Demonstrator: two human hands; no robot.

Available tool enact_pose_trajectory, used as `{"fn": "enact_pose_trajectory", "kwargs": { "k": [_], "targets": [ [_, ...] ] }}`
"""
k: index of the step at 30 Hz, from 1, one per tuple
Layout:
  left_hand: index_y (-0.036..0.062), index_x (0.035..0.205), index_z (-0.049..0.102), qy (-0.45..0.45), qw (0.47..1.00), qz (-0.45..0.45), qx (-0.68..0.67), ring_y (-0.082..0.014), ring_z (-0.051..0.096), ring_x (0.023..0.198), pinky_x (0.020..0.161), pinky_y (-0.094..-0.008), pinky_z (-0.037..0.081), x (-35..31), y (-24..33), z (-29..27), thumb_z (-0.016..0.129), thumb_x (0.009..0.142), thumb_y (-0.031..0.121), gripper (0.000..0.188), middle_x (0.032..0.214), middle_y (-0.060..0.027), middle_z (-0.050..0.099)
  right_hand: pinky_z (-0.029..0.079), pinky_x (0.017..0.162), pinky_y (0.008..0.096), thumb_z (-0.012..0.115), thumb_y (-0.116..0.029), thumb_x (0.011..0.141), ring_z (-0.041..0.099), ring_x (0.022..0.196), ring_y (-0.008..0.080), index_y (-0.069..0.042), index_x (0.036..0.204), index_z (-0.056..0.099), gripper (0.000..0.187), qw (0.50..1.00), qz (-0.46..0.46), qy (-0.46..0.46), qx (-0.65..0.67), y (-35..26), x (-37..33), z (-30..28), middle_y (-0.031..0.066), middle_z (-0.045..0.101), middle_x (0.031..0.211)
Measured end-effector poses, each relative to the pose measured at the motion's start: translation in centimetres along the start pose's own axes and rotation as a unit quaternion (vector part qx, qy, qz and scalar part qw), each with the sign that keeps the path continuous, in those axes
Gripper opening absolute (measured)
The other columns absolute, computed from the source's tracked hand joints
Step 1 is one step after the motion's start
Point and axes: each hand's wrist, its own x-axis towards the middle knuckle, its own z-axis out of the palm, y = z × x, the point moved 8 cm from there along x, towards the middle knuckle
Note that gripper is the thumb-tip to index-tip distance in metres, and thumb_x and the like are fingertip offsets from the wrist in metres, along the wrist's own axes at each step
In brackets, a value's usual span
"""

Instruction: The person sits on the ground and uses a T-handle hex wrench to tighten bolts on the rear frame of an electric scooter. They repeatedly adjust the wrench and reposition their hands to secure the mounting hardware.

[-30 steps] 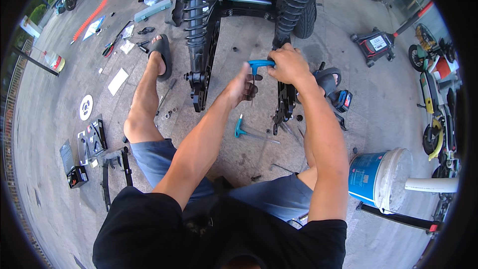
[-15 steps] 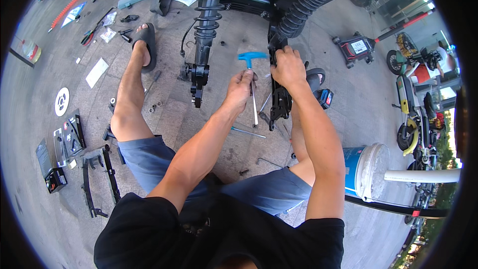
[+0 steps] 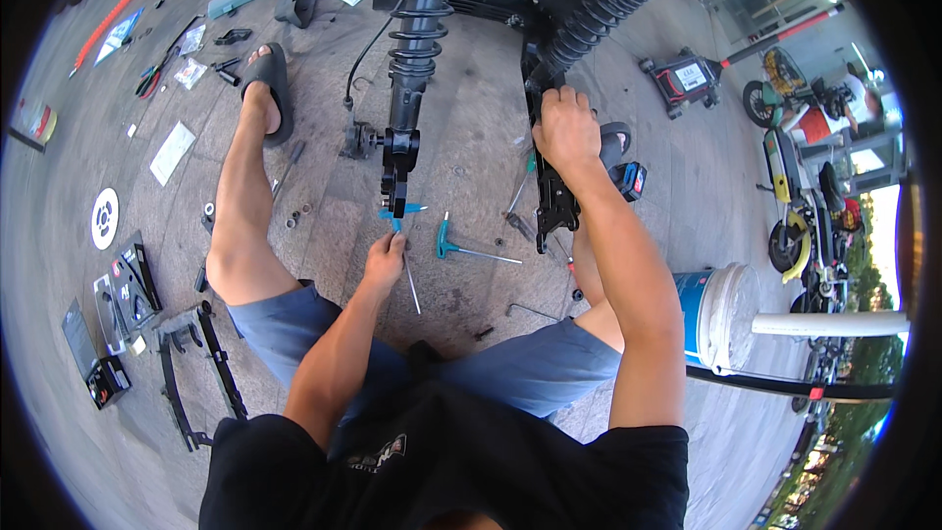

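My left hand (image 3: 386, 260) is closed round a blue T-handle hex key (image 3: 412, 287), its thin shaft slanting down toward the floor. The key's handle lies just under the lower end of a black coil-spring shock absorber (image 3: 413, 88), which partly hides it. On the right, my right hand (image 3: 567, 130) grips a black metal arm (image 3: 555, 204) that hangs below a second coil-spring shock absorber (image 3: 603, 15). Its fingers wrap over the arm's upper part. Between my legs another teal T-handle hex key (image 3: 444, 238) rests on the floor.
Beside my right foot stands a cordless tool's battery (image 3: 634, 181). A blue-and-white bucket (image 3: 724, 316) is at my right, a floor jack (image 3: 680, 77) beyond it. A black metal frame (image 3: 196, 363), boxes (image 3: 106, 381) and a white disc (image 3: 105, 219) lie at my left.
My left hand has moved left and nearer to me with the hex key, from beside the black arm to below the left shock absorber. My right hand stays on the arm.
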Motion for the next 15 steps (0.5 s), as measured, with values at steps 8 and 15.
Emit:
{"fn": "enact_pose_trajectory", "kwargs": {
  "k": [8, 15],
  "targets": [
    [-0.0014, 0.098, 0.065, -0.011, 0.991, -0.089, 0.1, -0.0174, 0.056, 0.064, 0.062, -0.0339, 0.046, 1.2, -6.4, -2.5, 0.054, 0.097, 0.029, 0.032, 0.074, -0.0049, 0.061, 0.051, 0.081, 0.0417, 0.061, -0.007, 0.075, 0.061, 0.095, 0.0299, -0.001, 0.091, 0.063, 0.017, 0.998, -0.027, 0.047, -0.043, -1.0, -0.7, 0.3, 0.0135, 0.061, 0.097],
    [-0.0008, 0.105, 0.066, 0.029, 0.902, 0.013, 0.431, -0.034, 0.068, 0.089, 0.079, -0.0389, 0.051, -1.7, -1.7, -3.3, 0.06, 0.089, 0.026, 0.032, 0.091, -0.0236, 0.068, 0.048, 0.084, 0.0468, 0.058, -0.011, 0.081, 0.059, 0.1, 0.0301, 0.0, 0.098, 0.067, 0.022, 0.999, -0.004, 0.014, -0.041, -1.1, -0.1, 0.6, 0.0137, 0.061, 0.102]
  ]
}}
